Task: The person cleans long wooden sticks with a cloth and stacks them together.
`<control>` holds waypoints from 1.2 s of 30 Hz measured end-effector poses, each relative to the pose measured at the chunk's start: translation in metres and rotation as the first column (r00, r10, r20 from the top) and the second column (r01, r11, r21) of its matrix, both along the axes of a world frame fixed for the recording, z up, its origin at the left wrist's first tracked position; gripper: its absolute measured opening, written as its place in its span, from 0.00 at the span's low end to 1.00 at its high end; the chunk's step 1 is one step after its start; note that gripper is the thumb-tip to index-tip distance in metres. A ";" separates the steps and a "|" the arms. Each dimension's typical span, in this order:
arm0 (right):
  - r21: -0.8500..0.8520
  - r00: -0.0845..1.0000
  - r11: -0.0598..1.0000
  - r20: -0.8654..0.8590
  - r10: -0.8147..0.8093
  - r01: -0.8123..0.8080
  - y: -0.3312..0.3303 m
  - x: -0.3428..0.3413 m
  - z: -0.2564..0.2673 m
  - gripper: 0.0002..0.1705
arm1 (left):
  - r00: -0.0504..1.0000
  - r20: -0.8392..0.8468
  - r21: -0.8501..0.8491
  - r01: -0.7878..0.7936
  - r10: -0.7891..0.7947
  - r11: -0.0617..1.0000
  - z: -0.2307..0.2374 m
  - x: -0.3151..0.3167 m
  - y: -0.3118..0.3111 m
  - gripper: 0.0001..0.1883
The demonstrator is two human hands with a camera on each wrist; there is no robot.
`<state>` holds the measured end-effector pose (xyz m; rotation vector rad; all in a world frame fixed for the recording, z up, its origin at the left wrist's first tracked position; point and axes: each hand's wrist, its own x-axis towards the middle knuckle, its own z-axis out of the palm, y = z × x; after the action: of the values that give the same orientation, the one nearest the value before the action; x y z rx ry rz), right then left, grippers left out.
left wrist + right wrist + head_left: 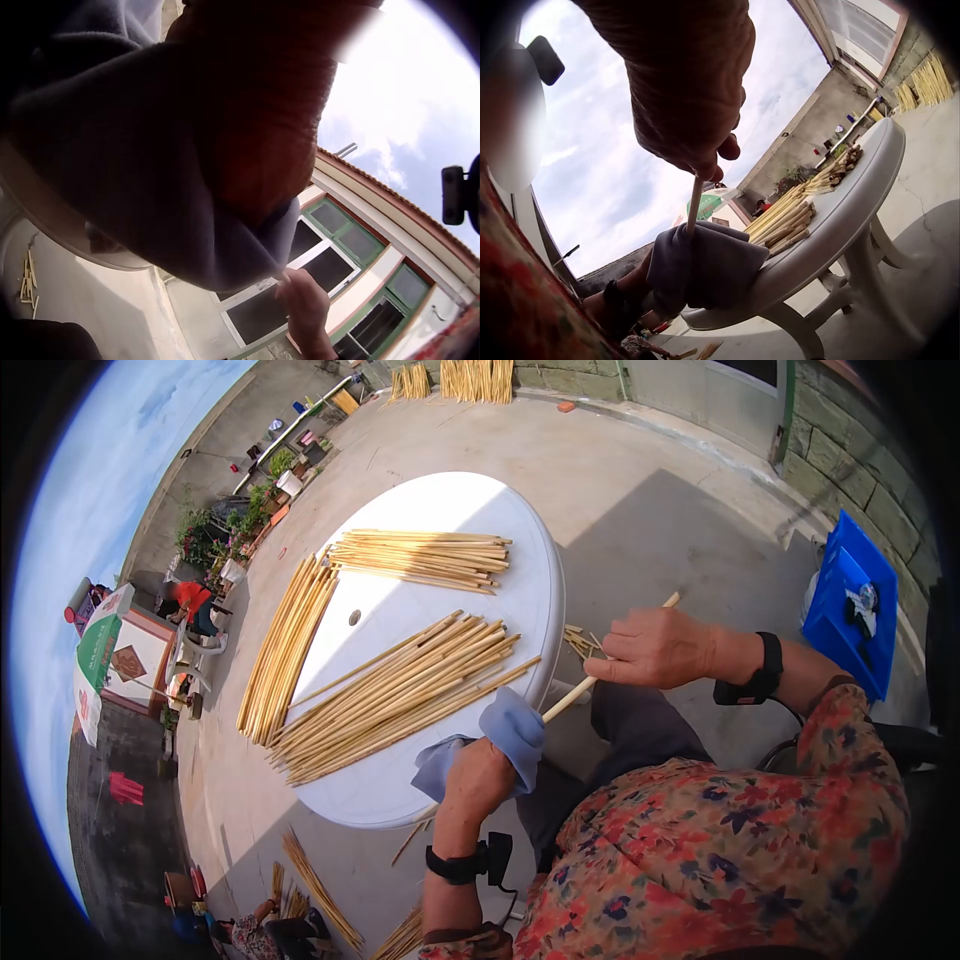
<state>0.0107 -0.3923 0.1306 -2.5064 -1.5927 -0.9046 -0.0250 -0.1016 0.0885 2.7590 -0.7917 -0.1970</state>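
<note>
My right hand (655, 648) grips a pale yellow stalk (568, 700) near one end, off the right edge of the white round table. A blue-grey cloth (515, 730) is wrapped round the same stalk further along, and my left hand (474, 782) clasps it there. In the right wrist view the stalk (694, 204) runs from my right fingers down into the folded cloth (705, 262). The cloth hides the stalk's other end. Dark folds of cloth (112, 165) and my left palm fill much of the left wrist view.
On the white table (390, 800) lie a near bundle of stalks (400, 695), a far bundle (420, 555) and a left bundle (290, 650). A blue bin (850, 600) stands at right. More stalks (320, 885) lie on the ground. Other people sit at left.
</note>
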 end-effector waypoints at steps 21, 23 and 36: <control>0.371 0.208 0.865 -0.926 0.316 0.339 0.084 0.015 -0.038 0.16 | 0.876 -0.411 -0.854 -0.272 0.253 -0.444 -0.043 -0.004 0.049 0.22; 0.375 0.134 0.869 -0.927 0.351 0.322 0.097 0.013 -0.036 0.17 | 0.912 -0.370 -0.873 -0.276 0.176 -0.403 -0.048 -0.001 0.044 0.22; 0.315 0.586 0.934 -0.794 0.163 0.166 0.129 -0.008 -0.071 0.09 | 0.880 -0.410 -0.905 -0.358 0.241 -0.231 -0.051 0.021 -0.006 0.12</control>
<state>0.0023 -0.2629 0.0592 -2.1126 -0.9770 0.0520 -0.0041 -0.1071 0.0375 1.1786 0.0333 0.3329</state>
